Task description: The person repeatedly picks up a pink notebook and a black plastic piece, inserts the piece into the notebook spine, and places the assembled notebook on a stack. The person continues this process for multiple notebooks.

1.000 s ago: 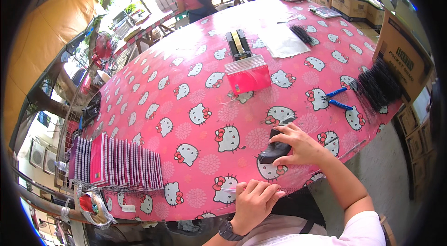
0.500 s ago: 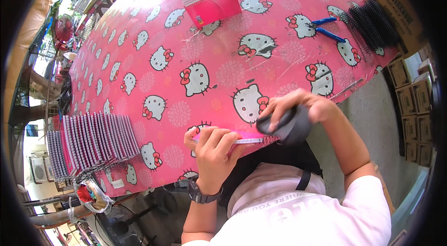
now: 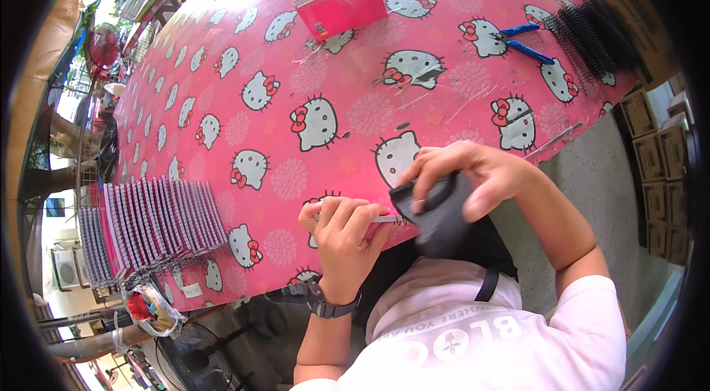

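Observation:
My left hand (image 3: 344,232), with a dark watch on its wrist, is closed on a thin pink notebook (image 3: 387,218) near the table's front edge. The notebook is seen almost edge-on, and black coil wire shows at its right end. My right hand (image 3: 477,176) grips a dark grey, rounded tool (image 3: 444,221) with a loop-like opening. The tool is smeared by motion, so its kind is unclear. Its left side overlaps the coil end in view; whether they touch I cannot tell.
Wire-bound notebooks (image 3: 163,224) stand in a row at the table's left edge. Stacked pink notebooks (image 3: 344,10) sit at the far middle. Blue-handled pliers (image 3: 529,52) lie near black coils (image 3: 592,36) and a cardboard box (image 3: 629,14) at right. A fan (image 3: 196,354) stands below left.
The dark tool in my right hand has shifted left along the notebook's coil edge and tilted, covering more of it. My left hand keeps its grip on the notebook.

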`<state>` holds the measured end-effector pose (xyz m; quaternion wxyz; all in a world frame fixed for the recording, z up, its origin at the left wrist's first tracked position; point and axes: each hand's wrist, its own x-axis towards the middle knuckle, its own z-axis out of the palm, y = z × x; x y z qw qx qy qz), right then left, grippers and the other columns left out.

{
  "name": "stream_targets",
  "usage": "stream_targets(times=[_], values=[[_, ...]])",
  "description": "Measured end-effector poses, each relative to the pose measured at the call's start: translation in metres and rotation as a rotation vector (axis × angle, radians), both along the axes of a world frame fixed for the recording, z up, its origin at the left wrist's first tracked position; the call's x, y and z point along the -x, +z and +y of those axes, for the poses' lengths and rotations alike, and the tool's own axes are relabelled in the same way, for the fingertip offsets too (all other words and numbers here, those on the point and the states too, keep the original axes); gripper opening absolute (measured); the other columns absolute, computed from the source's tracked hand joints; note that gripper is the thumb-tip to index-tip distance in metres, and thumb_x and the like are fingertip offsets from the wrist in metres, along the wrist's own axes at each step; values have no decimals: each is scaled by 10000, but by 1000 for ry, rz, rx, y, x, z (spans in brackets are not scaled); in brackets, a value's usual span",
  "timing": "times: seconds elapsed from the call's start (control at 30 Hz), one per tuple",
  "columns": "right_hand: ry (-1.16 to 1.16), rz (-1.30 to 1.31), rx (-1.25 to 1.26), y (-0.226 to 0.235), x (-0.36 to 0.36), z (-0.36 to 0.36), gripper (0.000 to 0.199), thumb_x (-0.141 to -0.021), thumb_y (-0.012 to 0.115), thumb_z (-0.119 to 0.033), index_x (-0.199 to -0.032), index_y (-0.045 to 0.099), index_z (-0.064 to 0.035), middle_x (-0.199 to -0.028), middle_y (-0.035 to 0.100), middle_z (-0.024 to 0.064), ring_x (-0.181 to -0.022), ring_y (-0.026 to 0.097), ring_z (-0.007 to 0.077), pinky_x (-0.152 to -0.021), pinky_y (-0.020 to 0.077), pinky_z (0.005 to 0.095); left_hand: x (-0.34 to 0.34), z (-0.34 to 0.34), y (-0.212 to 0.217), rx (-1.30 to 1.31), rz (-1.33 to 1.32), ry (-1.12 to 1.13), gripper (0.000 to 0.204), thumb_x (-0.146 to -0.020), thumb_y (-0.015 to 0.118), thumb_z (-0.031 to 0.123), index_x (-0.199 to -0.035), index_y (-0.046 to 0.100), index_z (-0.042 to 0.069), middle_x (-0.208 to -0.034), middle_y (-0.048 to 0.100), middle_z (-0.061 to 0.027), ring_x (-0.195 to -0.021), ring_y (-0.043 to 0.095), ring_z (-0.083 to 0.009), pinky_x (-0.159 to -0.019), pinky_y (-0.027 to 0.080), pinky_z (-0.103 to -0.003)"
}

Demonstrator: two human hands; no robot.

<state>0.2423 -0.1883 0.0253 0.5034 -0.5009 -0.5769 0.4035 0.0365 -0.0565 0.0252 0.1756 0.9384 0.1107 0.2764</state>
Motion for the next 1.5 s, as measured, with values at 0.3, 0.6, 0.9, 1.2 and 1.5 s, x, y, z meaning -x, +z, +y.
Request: stream_targets(times=[0.3,0.6,0.9,1.2,1.5], values=[[-50,-219,111,0,0,18,521,-699,757,-499,-950,691,-48,-945,626,95,-975,524,231,-864,404,367,7,2,0,72,-50,67,764,-570,881,239,-1228,514,112,-854,637,40,-852,566,-161,-900,317,-381],[-92,-129,131,-5,5,24,523,-724,721,-503,-987,676,-53,-928,622,86,-957,540,224,-868,401,362,20,24,-40,1143,-296,-113,604,-716,795,-7,-1203,447,67,-929,561,-26,-984,553,-184,-1052,329,-399],[4,94,26,5,6,35,489,-752,723,-478,-952,673,-35,-898,626,93,-933,535,236,-845,413,355,23,26,-55,1109,-300,-181,416,-734,772,-26,-951,440,100,-905,522,-15,-922,540,-161,-1082,288,-391],[135,341,-10,7,24,45,462,-777,713,-454,-984,674,-42,-840,594,75,-831,529,180,-741,404,319,23,25,-56,1224,-322,-189,415,-732,766,-39,-941,435,99,-918,512,-21,-907,532,-150,-1052,319,-377],[-169,-390,57,2,26,61,486,-797,686,-488,-985,668,-41,-858,590,72,-868,528,190,-765,413,314,22,23,-54,1264,-275,-146,428,-755,770,-2,-989,424,91,-958,471,-14,-883,476,-126,-888,392,-289]])
